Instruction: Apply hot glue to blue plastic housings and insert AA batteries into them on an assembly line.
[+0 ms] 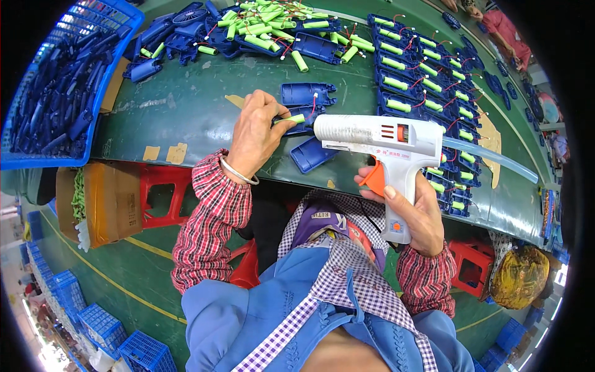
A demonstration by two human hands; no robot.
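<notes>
My right hand (423, 214) is wrapped round the grip of a white hot glue gun (406, 162) with an orange trigger (374, 178). A clear glue stick (496, 156) runs out of its back end. The gun's nozzle end points left, over a blue plastic shell (302, 129). At that shell, my left hand (255, 131) pinches a light green battery cell (297, 118), which has a thin red wire with a white plug. Two other blue shells lie close by, one shell (302, 93) behind and another shell (312, 155) at the table's near edge.
Several rows of blue shells with green cells (396, 105) fill the right of the green table (204, 99). Loose cells (266, 25) are heaped at the back. A blue basket (87, 158) of dark blue parts stands left; red stools (166, 193) and a cardboard box (114, 201) are below.
</notes>
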